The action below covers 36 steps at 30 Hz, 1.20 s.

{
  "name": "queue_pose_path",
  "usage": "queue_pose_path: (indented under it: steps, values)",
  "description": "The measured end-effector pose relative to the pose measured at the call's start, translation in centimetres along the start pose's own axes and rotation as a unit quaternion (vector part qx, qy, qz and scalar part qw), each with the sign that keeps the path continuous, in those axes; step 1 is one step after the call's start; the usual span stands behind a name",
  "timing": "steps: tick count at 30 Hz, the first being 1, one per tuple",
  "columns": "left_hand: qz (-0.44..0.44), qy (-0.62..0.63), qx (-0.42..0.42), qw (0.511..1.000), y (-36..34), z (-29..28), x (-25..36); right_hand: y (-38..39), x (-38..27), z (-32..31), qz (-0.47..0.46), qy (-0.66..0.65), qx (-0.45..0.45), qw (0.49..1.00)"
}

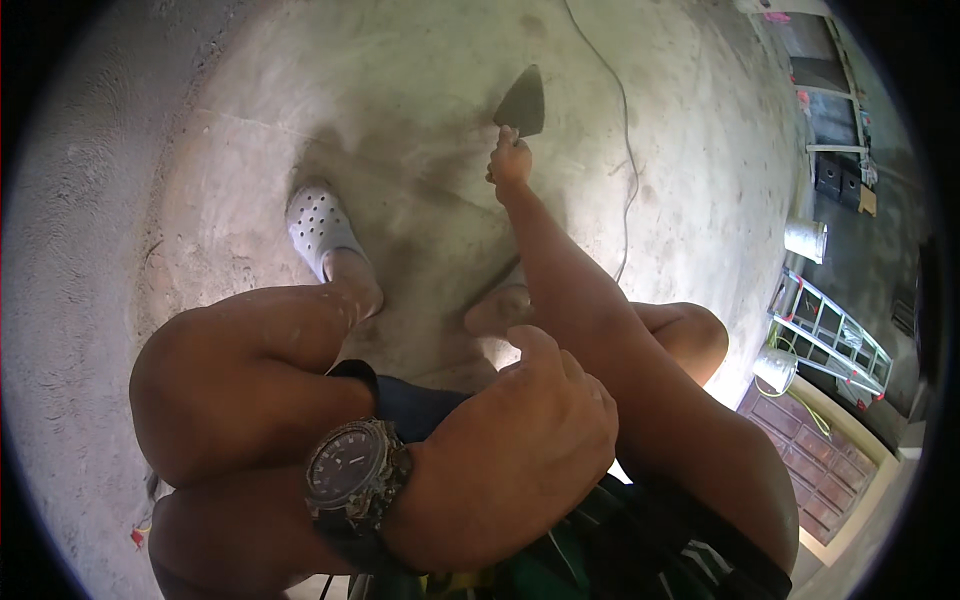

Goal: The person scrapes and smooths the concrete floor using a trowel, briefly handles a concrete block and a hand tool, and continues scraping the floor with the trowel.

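My right arm reaches forward over the concrete floor. At its end my right hand (pixel 510 163) is closed round the handle of a trowel (pixel 525 105). The trowel's flat, pointed grey blade is angled away from me, above or against the floor; I cannot tell which. Close to my body, my left hand (pixel 520 440) is loosely curled in front of my right arm and leg. A dark wristwatch (pixel 350 465) is on my left wrist. The inside of the left hand's fingers is hidden, so anything in them cannot be made out.
My foot in a pale perforated clog (pixel 320 225) is on the concrete floor (pixel 400 90). A thin cable (pixel 625 130) runs to the right of the trowel. Farther right are a ladder (pixel 830 330), white buckets (pixel 805 240) and a panelled door (pixel 815 465). Rough plaster (pixel 80 200) lines the left.
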<state>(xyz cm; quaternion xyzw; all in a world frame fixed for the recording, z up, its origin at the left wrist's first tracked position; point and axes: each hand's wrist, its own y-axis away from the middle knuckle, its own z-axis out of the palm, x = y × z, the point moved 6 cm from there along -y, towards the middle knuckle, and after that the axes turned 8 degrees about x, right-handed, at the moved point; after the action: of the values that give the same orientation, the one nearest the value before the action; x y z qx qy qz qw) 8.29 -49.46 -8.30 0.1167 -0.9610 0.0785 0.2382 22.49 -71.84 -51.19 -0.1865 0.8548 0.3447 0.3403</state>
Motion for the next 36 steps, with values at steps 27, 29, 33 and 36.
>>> queue_pose_path:
  steps: [27,29,33,36]
  values:
    - [-0.001,-0.027,0.026,0.999,-0.2,0.4,-0.6,2.3,-3.7,2.0,-0.112,0.172,-0.058,0.977]
    - [0.007,-0.027,0.076,0.997,0.4,-0.1,-0.7,2.8,-3.6,3.3,-0.155,0.301,-0.183,0.923]
    - [0.009,-0.042,0.07,0.997,0.0,0.2,-0.6,1.7,-3.7,1.2,-0.104,0.111,0.037,0.988]
    - [0.013,-0.044,0.096,0.994,0.1,0.3,-0.5,0.8,-3.3,1.6,-0.157,0.206,-0.102,0.961]
